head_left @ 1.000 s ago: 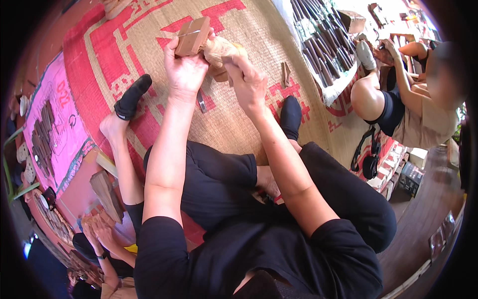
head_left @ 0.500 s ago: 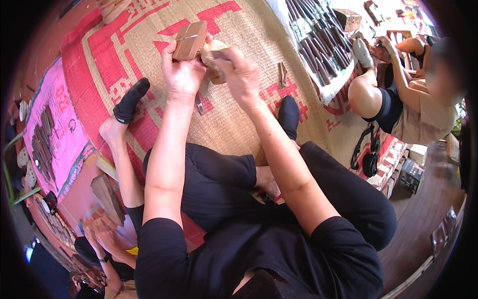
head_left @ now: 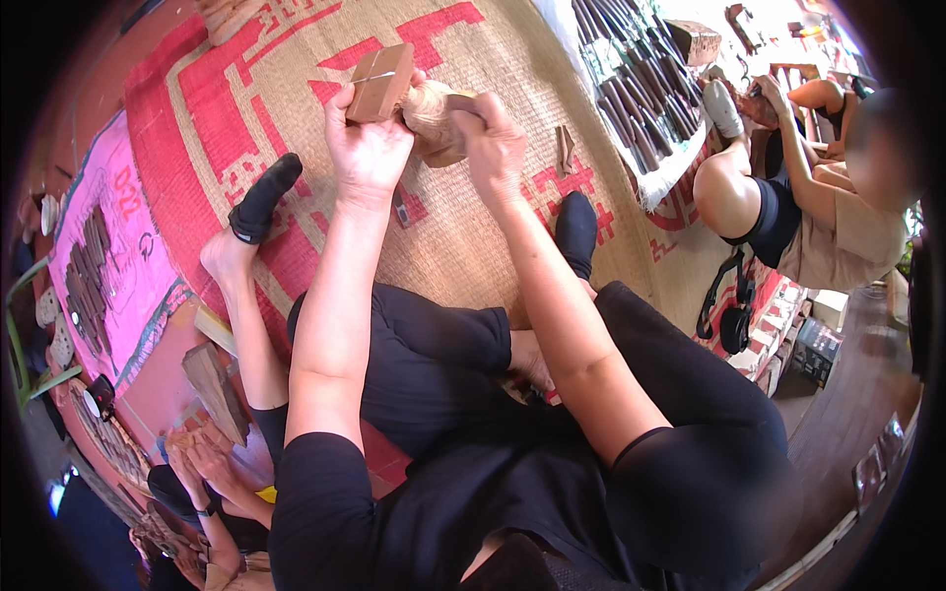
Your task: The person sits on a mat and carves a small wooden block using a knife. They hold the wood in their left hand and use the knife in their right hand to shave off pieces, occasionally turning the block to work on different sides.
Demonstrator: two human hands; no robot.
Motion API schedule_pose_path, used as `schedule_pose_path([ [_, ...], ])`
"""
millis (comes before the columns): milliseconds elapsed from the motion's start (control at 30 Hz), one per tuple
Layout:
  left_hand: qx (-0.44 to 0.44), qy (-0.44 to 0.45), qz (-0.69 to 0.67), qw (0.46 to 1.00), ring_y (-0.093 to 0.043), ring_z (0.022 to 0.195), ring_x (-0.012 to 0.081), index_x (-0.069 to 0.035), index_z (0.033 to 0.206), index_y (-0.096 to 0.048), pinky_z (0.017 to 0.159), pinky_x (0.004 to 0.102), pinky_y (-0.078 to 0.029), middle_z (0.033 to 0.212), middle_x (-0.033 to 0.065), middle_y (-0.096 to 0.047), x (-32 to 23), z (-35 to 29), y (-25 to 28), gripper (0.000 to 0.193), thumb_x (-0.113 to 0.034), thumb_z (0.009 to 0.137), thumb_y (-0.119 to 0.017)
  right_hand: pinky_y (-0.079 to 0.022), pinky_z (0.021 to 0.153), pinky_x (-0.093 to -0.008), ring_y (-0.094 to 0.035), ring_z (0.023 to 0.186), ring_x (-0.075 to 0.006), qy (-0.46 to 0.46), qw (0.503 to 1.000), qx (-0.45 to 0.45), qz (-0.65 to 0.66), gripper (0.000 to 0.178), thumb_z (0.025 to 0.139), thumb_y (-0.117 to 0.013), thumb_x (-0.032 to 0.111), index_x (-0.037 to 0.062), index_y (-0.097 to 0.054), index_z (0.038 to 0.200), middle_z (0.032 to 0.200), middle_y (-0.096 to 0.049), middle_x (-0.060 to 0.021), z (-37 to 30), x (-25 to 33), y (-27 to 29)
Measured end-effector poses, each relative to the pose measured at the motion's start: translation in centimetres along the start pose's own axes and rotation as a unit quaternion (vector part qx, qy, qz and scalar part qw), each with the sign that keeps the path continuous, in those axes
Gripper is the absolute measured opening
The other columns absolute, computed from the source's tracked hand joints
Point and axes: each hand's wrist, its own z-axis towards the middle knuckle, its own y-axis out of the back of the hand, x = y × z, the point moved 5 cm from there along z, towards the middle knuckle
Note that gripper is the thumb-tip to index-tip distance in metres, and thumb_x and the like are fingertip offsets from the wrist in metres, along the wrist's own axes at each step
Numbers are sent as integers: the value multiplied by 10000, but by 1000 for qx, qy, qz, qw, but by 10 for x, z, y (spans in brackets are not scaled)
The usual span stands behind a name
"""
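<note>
Wood carving (head_left: 431, 110), its block (head_left: 382, 84) clasped by left fingers (head_left: 342, 99)
Right fingers (head_left: 491, 110) pinch a dark scrap (head_left: 462, 103) beside the carving

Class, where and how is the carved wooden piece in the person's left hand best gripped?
Probably by its block-shaped end, with the left hand coming from the near side and gripping across opposite edges. That end's flat faces and straight edges should sit steadily, leaving the rounded end on its right accessible to the right hand.
</note>
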Motion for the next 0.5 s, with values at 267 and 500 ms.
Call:
schedule_pose_path([
  [267, -24, 8, -31, 999, -431, 1276, 375, 74, 1331, -437, 1128, 466, -288, 1262, 254, -533, 1, 0, 1, 633, -353, 874, -532, -511, 676, -343, -668, 722, -180, 122, 993, -1, 2, 109, 845, -616, 151, 94, -632, 936, 731, -672, -68, 2, 18, -10],
  [500, -36, -3, -5, 999, -439, 1267, 371, 73, 1335, -432, 1128, 472, -286, 1264, 248, -530, 2, 2, 2, 645, -373, 877, -522, -513, 670, -365, -683, 755, -238, 24, 995, -44, -89, 90, 848, -596, 149, 101, -630, 916, 801, -695, -97, 5, -2, 20],
])
